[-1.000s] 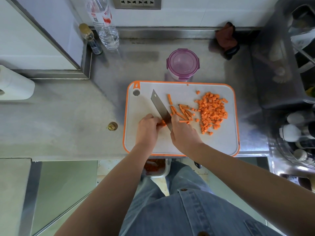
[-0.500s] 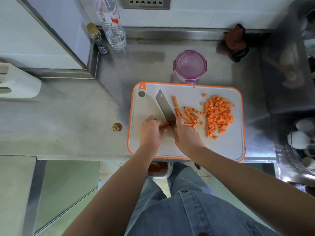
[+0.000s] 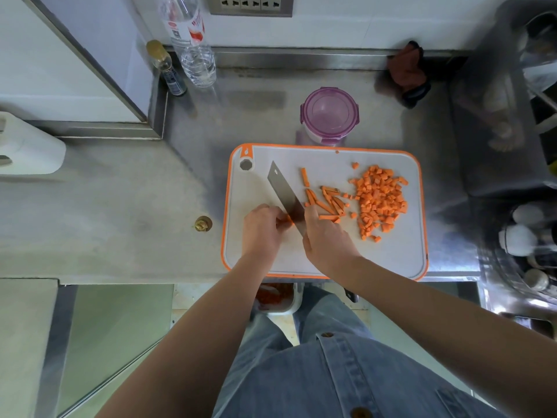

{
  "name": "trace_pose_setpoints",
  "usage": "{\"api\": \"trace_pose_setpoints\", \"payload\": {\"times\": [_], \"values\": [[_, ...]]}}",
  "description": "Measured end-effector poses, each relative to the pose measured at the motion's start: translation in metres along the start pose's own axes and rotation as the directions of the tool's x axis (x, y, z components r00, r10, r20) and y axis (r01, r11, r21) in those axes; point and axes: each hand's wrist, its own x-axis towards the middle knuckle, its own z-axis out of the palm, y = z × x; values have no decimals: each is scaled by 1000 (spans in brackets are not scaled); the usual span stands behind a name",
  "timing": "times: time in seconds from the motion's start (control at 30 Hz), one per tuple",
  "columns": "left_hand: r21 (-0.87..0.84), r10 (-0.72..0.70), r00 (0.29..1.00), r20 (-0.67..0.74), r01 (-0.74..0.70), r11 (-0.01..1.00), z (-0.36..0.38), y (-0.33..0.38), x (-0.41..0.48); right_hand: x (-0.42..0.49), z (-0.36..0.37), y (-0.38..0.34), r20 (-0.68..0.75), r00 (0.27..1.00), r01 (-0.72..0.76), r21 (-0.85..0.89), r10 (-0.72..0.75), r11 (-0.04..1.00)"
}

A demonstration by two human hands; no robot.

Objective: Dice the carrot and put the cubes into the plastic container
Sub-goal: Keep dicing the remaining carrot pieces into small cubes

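A white cutting board with an orange rim [image 3: 416,236] lies on the steel counter. My right hand [image 3: 327,239] grips a knife [image 3: 283,191] whose blade points to the far left. My left hand [image 3: 262,229] pinches a small carrot piece [image 3: 287,220] against the blade's left side. Several carrot sticks [image 3: 327,202] lie just right of the blade. A heap of carrot cubes [image 3: 379,200] covers the board's right part. The plastic container [image 3: 330,117] with a purple lid on it stands behind the board.
A water bottle [image 3: 193,43] and a small dark bottle [image 3: 167,69] stand at the back left. A dark red cloth [image 3: 407,70] lies at the back right. A sink area with dishes [image 3: 524,236] is on the right. A tub with carrot scraps [image 3: 275,297] sits below the counter edge.
Both hands stay at the carrot piece on the board. The blade has shifted slightly along the piece. The view has moved a little.
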Motion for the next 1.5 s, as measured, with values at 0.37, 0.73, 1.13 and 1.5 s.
{"api": "trace_pose_setpoints", "payload": {"times": [0.37, 0.73, 1.13, 1.5], "values": [[25, 59, 998, -15, -58, 998, 2, -3, 1, 8, 11, -5, 18, 1000, -1, -101, 3, 995], [58, 160, 985, -64, -156, 986, 2, -11, -12, 5, 1, 7, -42, 999, 21, 46, -19, 999], [12, 99, 993, -69, -99, 995, 5, -12, -10, 2, 6, -2, 42, 999, 26, -41, -24, 999], [77, 99, 993, -67, -94, 993, 4, -13, -12, 15, 2, -5, 4, 999, 43, -6, -43, 999]]}}
